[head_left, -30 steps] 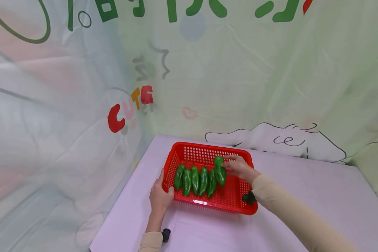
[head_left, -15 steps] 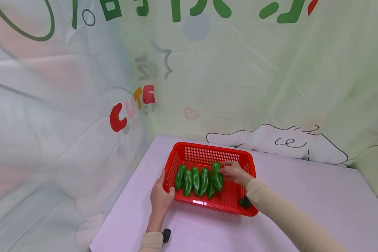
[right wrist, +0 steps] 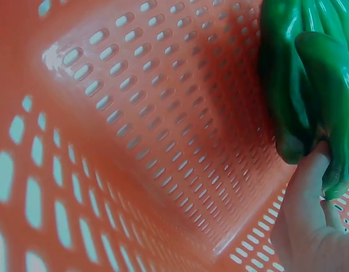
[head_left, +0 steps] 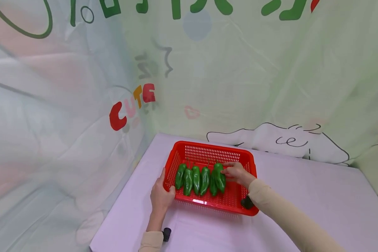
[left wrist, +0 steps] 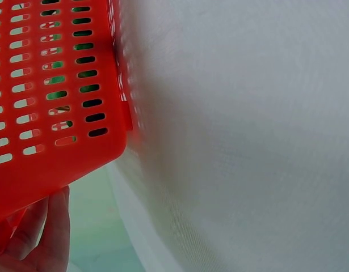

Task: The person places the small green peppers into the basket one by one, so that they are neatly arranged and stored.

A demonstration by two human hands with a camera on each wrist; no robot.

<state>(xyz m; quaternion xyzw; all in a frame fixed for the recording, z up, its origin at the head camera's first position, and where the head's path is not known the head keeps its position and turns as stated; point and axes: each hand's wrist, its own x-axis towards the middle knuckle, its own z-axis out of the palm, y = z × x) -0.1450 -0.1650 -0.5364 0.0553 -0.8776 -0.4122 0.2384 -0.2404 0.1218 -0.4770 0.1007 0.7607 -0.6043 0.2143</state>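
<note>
My left hand (head_left: 161,195) grips the left rim of a red perforated plastic basket (head_left: 239,210), thumb on the near side. In the left wrist view its fingers (left wrist: 52,232) are under the basket's rim. My right hand (head_left: 236,173) is inside the basket and pinches a glossy green pepper (head_left: 220,182) near its stem end. That pepper overlaps or touches its left neighbour (head_left: 213,187); I cannot tell which. More green peppers (head_left: 188,182) lie side by side to the left, stems toward the back. The right wrist view shows the fingers against the held pepper (right wrist: 327,85).
The basket stands on a table with a pale lilac cover (head_left: 195,234). A printed cloth wall (head_left: 239,87) rises behind the table, and another (head_left: 66,140) on the left. Bare basket floor (right wrist: 180,113) shows to the right of the peppers.
My right hand lowered the pepper and brought it left over its neighbour, then shifted slightly right with it. My left hand has kept its hold on the basket.
</note>
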